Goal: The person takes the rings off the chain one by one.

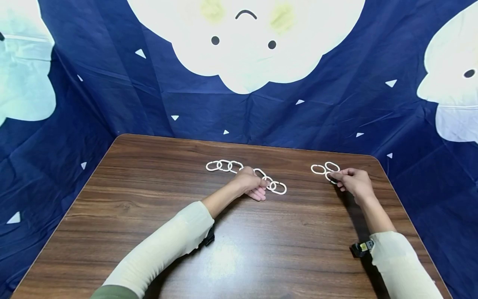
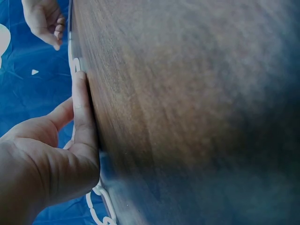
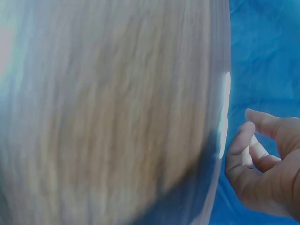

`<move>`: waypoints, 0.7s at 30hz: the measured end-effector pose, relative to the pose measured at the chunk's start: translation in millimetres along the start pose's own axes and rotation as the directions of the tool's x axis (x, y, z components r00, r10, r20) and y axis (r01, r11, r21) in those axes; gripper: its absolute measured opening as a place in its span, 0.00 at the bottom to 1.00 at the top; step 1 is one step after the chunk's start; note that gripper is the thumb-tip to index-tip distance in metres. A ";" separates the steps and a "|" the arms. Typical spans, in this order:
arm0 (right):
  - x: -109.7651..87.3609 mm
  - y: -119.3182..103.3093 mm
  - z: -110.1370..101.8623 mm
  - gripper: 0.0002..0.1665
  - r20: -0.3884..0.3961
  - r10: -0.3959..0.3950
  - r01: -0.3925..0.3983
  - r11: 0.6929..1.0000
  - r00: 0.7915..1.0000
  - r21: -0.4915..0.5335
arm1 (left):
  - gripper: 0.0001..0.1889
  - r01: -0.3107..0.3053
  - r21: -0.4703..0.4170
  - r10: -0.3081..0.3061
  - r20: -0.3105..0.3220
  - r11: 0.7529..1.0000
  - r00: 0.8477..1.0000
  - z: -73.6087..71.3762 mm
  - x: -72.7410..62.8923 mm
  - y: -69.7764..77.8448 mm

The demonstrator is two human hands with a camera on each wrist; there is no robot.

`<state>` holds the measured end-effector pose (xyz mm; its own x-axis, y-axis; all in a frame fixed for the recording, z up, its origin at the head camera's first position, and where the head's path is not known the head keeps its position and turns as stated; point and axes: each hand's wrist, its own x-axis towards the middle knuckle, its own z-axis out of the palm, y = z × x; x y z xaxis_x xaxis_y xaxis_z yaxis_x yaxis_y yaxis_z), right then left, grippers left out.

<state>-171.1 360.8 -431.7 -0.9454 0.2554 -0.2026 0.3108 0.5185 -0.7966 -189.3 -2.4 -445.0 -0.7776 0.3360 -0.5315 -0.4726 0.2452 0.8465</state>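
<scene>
- Rested left grip (image 1: 249,181) across the middle of a white chain (image 1: 264,178), with thumb and fingers extended and apart rather than closed around it.
- Held right grip (image 1: 356,182) at a cluster of loose white links (image 1: 326,169), with fingers bent and thumb and forefinger nearly together; impossible to tell whether pinching the nearest one.
- Showed the chain in a bent line on the far part of a wood-grain desk (image 1: 149,207), with three joined oval links visible left of the grip, three more to the right, and the stretch between hidden in the head view.
- Showed the cluster well apart from the chain, near the desk's far right corner, with one of three ovals partly covered by fingers.
- Wore pale sleeves (image 1: 160,247), with dark green fabric (image 1: 113,292) above the left one and a black device (image 1: 360,249) beside the right.
- Pictured against a blue backdrop (image 1: 112,87) printed with white triangles (image 1: 140,53) and clouds (image 1: 246,58), including one with an upside-down face.
</scene>
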 end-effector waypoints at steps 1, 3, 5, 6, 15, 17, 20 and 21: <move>-2.3 -2.9 1.8 0.19 0.004 -0.012 0.012 1.000 1.000 -0.007 | 0.11 0.001 -0.005 -0.001 0.002 1.000 1.000 -0.2 0.0 -0.1; -6.7 -8.3 5.1 0.20 0.019 -0.036 0.036 0.999 0.999 -0.017 | 0.10 0.003 -0.018 -0.003 0.006 1.000 1.000 -0.3 0.2 -0.5; -11.0 -13.4 9.5 0.21 0.036 -0.051 0.051 0.999 0.998 -0.016 | 0.09 0.005 -0.028 -0.004 0.007 1.000 1.000 -0.3 0.9 -1.1; -13.3 -16.0 11.8 0.21 0.047 -0.056 0.057 0.998 0.997 -0.017 | 0.09 0.006 -0.032 -0.006 0.009 0.999 1.000 -0.4 1.4 -1.4; -30.1 -33.2 36.0 0.19 0.183 -0.084 0.086 0.996 0.980 -0.006 | 0.09 0.019 -0.051 -0.018 0.025 0.999 1.000 -1.0 3.8 -2.5; -31.9 -34.3 41.6 0.19 0.213 -0.096 0.099 0.995 0.972 -0.004 | 0.08 0.020 -0.057 -0.018 0.023 0.998 1.000 -1.0 3.7 -2.4; -33.2 -35.4 49.1 0.17 0.243 -0.099 0.103 0.995 0.965 -0.005 | 0.07 0.021 -0.065 -0.020 0.023 0.998 1.000 -1.7 3.0 -2.0; -33.6 -35.8 51.1 0.16 0.248 -0.097 0.101 0.995 0.964 -0.005 | 0.08 0.022 -0.068 -0.020 0.025 0.997 0.999 -1.9 2.6 -1.8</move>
<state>-155.5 292.0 -425.5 -0.9657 -0.0065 -0.2596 0.2141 0.5459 -0.8101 -191.3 -3.7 -447.8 -0.7572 0.3536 -0.5492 -0.5166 0.1903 0.8348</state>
